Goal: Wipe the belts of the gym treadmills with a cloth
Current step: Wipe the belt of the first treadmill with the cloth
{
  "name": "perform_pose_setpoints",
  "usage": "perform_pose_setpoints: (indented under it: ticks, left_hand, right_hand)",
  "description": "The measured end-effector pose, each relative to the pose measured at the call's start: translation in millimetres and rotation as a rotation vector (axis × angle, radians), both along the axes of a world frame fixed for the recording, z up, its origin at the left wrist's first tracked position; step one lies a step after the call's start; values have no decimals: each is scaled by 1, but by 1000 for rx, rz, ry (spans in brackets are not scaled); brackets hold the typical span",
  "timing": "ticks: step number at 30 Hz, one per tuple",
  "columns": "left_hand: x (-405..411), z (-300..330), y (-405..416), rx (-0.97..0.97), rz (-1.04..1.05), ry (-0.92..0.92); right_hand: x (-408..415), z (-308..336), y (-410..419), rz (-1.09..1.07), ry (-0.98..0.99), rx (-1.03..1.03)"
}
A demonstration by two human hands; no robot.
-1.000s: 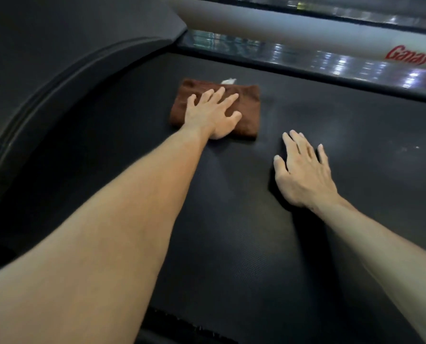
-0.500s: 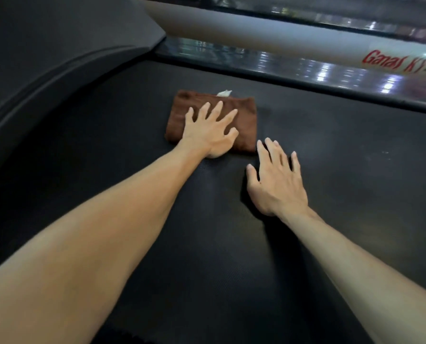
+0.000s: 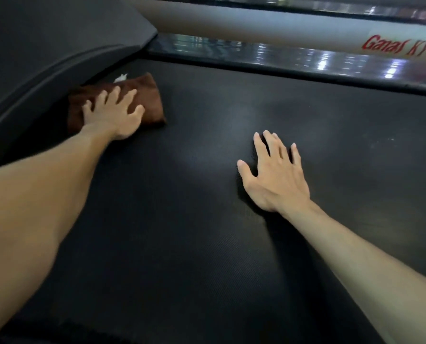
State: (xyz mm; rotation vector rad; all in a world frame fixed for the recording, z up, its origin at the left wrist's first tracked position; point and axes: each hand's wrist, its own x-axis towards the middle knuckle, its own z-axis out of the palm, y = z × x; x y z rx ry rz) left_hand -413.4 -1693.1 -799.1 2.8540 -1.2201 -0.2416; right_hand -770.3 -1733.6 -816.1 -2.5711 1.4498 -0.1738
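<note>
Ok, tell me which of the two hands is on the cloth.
The left hand: it presses flat on the brown cloth at the belt's left edge. The right hand lies bare on the belt, apart from the cloth.

The treadmill belt (image 3: 207, 244) looks like matt black rubber with a fine, regular woven-like texture, catching a soft dull sheen near its middle. The folded brown cloth (image 3: 150, 100) is a soft, fuzzy terry or microfibre fabric, with a small white tag (image 3: 121, 77) of thin fabric or paper at its edge. The motor cover (image 3: 58, 33) is smooth, matt dark plastic. The side rail (image 3: 281, 57) is glossy black and mirrors lights. The pale bar (image 3: 256, 23) beyond has a smooth satin finish with red printed lettering.
</note>
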Motion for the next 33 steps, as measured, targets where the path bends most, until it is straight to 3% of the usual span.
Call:
perform_pose_setpoints:
  ticks: [4, 10, 13, 19, 22, 33]
  left_hand:
    - [-23, -1, -17, -8, -58, -8]
    - [-110, -3, -63, -76, -404, -35]
    - [-118, -3, -70, -93, -481, -11]
    - [-61, -4, -38, -122, -128, -14]
    - [-52, -2, 0, -90, -49, 16]
    - [-170, -6, 112, -130, -146, -4]
  right_hand:
    - [1, 0, 0, -1, -1, -5]
    - [1, 2, -1, 3, 14, -3]
    - [0, 1, -2, 7, 16, -13]
    - [0, 0, -2, 8, 17, -14]
    - [-1, 0, -1, 2, 18, -10]
    - [0, 2, 0, -3, 3, 3]
